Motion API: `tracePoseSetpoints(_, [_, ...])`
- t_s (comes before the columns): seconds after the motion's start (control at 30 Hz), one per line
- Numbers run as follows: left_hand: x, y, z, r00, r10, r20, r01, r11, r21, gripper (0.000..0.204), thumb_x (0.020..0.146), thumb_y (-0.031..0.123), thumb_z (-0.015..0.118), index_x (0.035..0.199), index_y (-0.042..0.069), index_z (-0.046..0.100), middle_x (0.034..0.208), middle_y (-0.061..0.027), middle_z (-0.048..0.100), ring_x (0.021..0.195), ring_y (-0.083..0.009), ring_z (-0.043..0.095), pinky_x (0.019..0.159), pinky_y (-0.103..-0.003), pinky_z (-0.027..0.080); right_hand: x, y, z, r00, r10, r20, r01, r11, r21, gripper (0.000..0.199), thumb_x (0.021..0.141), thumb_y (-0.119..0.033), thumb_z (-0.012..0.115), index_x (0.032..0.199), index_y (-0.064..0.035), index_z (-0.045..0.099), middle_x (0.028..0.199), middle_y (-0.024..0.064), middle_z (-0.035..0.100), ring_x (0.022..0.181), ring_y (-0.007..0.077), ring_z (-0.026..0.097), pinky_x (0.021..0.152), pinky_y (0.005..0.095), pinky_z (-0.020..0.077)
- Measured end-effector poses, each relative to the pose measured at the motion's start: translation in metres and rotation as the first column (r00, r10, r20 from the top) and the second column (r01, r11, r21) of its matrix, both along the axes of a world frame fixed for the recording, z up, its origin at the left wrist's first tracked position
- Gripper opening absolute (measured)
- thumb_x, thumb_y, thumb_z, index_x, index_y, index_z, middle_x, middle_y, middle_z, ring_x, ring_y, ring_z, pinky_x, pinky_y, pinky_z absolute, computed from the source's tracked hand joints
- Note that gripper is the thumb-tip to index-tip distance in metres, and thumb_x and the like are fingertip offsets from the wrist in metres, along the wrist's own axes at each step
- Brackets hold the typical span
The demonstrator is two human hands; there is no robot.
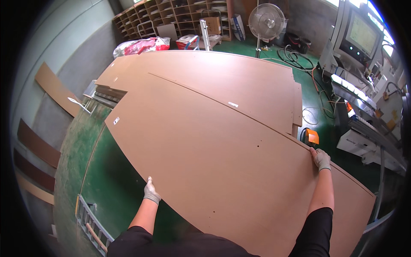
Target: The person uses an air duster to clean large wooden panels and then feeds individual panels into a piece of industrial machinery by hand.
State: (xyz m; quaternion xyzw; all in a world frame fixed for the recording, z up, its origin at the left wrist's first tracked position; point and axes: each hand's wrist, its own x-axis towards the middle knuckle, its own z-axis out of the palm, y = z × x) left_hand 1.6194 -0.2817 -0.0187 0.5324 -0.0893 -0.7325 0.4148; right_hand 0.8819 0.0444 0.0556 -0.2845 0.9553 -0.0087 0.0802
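Note:
A large light-brown wooden panel (pixel 205 145) spans the view in front of me, with a small white label (pixel 116 121) near its left corner and a few drilled holes. My left hand (pixel 151 191), in a pale glove, grips its near-left edge; the thumb shows and the other fingers are mostly hidden by the panel. Across the board, my right hand (pixel 321 158), also gloved, is closed over the far-right edge. Beyond that edge lies a stack of similar panels (pixel 214 77), which the held one partly overlaps.
To the right stands a machine with a screen (pixel 361 34), and an orange foot pedal (pixel 312 137) sits on the green floor. A fan (pixel 266 22) and pigeonhole shelving (pixel 171 17) are at the back. Boards (pixel 55 90) lean on the left wall above a metal ladder-like frame (pixel 92 222).

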Motion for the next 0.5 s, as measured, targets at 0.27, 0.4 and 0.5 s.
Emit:
tracePoseSetpoints(0.27, [-0.048, 0.034, 0.042, 0.912, -0.197, -0.36, 0.274, 0.946, 0.176, 0.064, 0.105, 0.049, 0.033, 0.153, 0.007, 0.04, 0.155, -0.0158, 0.045, 0.137, -0.0399, 0.046, 0.117, -0.059, 0.033, 0.041, 0.075, 0.07, 0.881, -0.388, 0.272, 0.377, 0.921, 0.092, 0.064, 0.096, -0.062, 0.05, 0.131, -0.0115, 0.067, 0.138, 0.0156, 0.062, 0.128, 0.0336, 0.059, 0.105, 0.0447, 0.0471])
tracePoseSetpoints(0.4, [-0.097, 0.061, 0.085, 0.859, -0.422, -0.29, 0.474, 0.87, 0.137, 0.063, 0.105, 0.049, 0.034, 0.152, 0.007, 0.042, 0.154, -0.015, 0.046, 0.137, -0.0385, 0.047, 0.115, -0.057, 0.035, 0.049, 0.079, 0.079, 0.953, -0.295, 0.068, 0.289, 0.953, 0.086, 0.072, 0.095, -0.072, 0.04, 0.122, -0.0154, 0.074, 0.129, 0.0085, 0.069, 0.123, 0.0284, 0.063, 0.104, 0.0458, 0.0451])
tracePoseSetpoints(0.5, [-0.119, 0.077, 0.092, 0.786, -0.558, -0.268, 0.598, 0.795, 0.098, 0.062, 0.106, 0.05, 0.034, 0.151, 0.008, 0.043, 0.153, -0.0144, 0.047, 0.136, -0.0374, 0.048, 0.114, -0.056, 0.037, 0.068, 0.138, 0.115, 0.921, -0.364, 0.14, 0.355, 0.931, 0.083, 0.077, 0.093, -0.077, 0.036, 0.119, -0.0164, 0.075, 0.125, 0.0062, 0.071, 0.121, 0.026, 0.064, 0.103, 0.0411, 0.0428])
